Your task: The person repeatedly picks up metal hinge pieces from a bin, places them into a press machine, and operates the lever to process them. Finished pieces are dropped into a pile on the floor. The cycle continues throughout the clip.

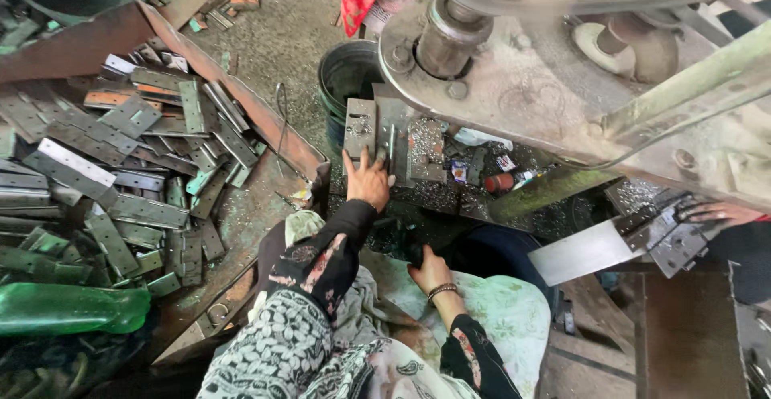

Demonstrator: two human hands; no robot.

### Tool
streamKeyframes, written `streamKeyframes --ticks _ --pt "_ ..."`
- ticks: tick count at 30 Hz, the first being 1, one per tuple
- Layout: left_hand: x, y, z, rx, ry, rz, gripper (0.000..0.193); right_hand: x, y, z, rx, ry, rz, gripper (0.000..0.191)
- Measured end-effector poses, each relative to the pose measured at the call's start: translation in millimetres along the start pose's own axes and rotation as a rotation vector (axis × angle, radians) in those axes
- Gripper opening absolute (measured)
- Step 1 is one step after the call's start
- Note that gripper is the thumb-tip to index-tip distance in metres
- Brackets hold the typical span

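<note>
Pressing — left hand (368,181) on one die plate (360,128) | right hand (430,270) low — one bucket (344,74)

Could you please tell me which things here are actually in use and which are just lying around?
In use: left hand on the press bed; right hand gripping a dark handle.

Lying about: heap of metal plates, green bottle, dark bucket.
</note>
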State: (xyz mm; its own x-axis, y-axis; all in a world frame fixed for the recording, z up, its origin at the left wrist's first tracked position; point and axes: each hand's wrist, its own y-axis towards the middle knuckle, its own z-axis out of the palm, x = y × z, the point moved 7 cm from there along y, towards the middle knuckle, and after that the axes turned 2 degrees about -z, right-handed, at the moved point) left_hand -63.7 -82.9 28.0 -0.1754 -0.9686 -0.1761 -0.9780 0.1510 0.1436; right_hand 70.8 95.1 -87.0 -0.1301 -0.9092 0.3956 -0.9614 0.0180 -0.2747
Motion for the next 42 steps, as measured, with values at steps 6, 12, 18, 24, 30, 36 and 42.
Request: streamKeyframes --ticks 6,12,18,24,30,36,42 --pt "-2.7 24.5 -4.3 0.044 0.072 -0.032 0.043 -3.2 5.6 -6.2 -0.073 0.027 0.007 0.068" --pt "-4.7 24.6 1.3 0.099 0.126 -0.007 0.044 -8.4 10.6 -5.1 -0.082 0.089 -0.005 0.069" --pt "-2.6 20.1 2.4 0.067 0.108 -0.013 0.037 -14.3 12.9 2.4 -0.002 0.040 0.030 0.061" --pt "-6.3 50.2 0.2 -0.001 0.071 -0.039 0.038 -21.0 17.0 8.2 0.035 -0.041 0.052 0.053" --pt "1.3 61.7 1.2 0.006 0.035 -0.043 0.036 -24.8 21.4 5.1 -0.099 0.047 0.011 0.068" --pt "-0.2 58.4 -2.4 0.032 0.076 -0.051 0.037 -26.9 23.6 7.3 -0.114 0.111 -0.035 0.073" --pt "7.5 71.5 -4.9 0.048 0.117 -0.045 0.039 -28.1 25.3 16.7 -0.004 0.004 -0.011 0.060"
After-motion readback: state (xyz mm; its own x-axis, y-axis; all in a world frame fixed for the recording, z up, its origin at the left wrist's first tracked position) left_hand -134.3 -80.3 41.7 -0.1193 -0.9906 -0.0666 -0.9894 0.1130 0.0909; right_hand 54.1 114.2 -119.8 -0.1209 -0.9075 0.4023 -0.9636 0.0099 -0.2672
